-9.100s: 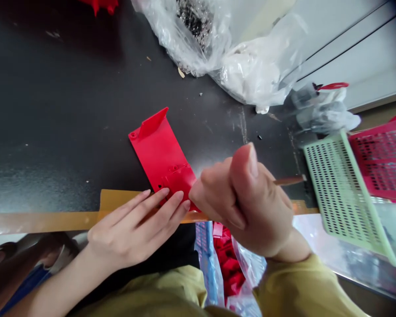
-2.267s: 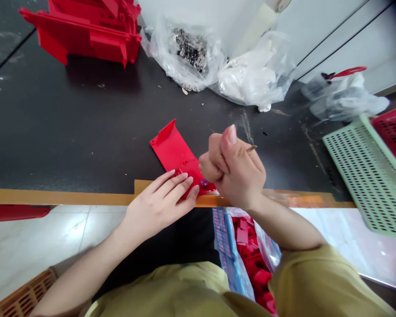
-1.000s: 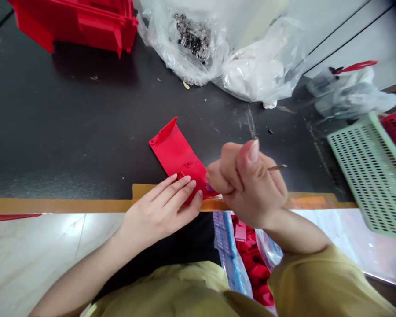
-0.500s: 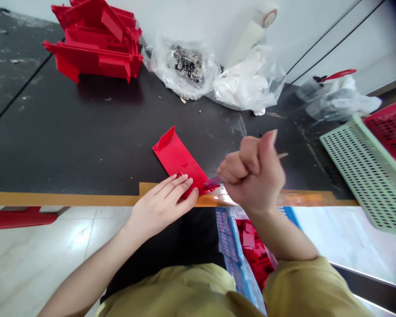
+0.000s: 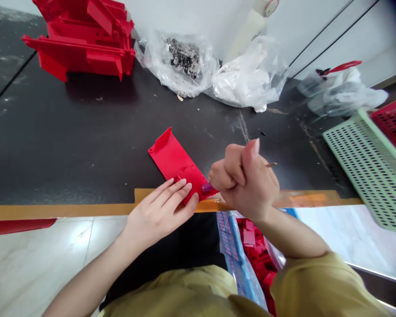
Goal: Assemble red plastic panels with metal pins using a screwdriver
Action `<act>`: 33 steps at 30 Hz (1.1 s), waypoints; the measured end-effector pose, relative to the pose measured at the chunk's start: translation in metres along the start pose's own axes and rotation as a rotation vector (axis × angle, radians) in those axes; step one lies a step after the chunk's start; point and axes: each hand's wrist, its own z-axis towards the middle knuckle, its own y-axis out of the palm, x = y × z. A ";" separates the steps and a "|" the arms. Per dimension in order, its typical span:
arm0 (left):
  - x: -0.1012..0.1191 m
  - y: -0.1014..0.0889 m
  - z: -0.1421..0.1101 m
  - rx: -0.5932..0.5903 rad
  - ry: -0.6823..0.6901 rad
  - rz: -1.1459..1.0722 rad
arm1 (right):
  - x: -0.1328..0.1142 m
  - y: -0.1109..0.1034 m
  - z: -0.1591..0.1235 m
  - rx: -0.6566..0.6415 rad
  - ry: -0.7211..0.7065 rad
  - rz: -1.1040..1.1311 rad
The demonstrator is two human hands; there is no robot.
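Observation:
A flat red plastic panel (image 5: pixel 171 154) with a raised flap at its far end lies slantwise at the table's front edge. My left hand (image 5: pixel 161 211) lies on its near part, fingers stretched out and flat, pressing it against the table. In the fist of my right hand (image 5: pixel 247 178) is a slim tool with a purple end (image 5: pixel 208 187). That end touches or nearly touches the panel's near right corner; a thin brownish end sticks out on the hand's other side. The middle of the tool is hidden by my fingers, so its exact kind does not show.
Red plastic parts (image 5: pixel 82 50) are stacked at the back left. Clear bags with small black pieces (image 5: pixel 185 57) and white material (image 5: pixel 244 83) lie along the wall. A green basket (image 5: pixel 366 163) stands at the right. Below the table edge, a bag holds red pieces (image 5: pixel 251 237).
My right hand has come down and slightly left with the tool, its purple end closer to the panel's corner. My left hand stays on the panel. The view has shifted a little.

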 end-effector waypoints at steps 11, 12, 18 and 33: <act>-0.001 0.000 -0.001 -0.028 0.023 -0.027 | 0.008 0.002 -0.015 -0.214 -0.090 -0.235; -0.001 0.000 -0.001 -0.035 0.028 -0.025 | 0.007 0.002 -0.013 -0.213 -0.058 -0.226; -0.002 0.001 -0.002 -0.023 0.052 -0.009 | 0.008 0.005 -0.002 -0.207 0.013 -0.206; -0.006 0.003 -0.006 -0.004 0.140 0.053 | -0.006 -0.011 0.013 0.209 -0.100 0.051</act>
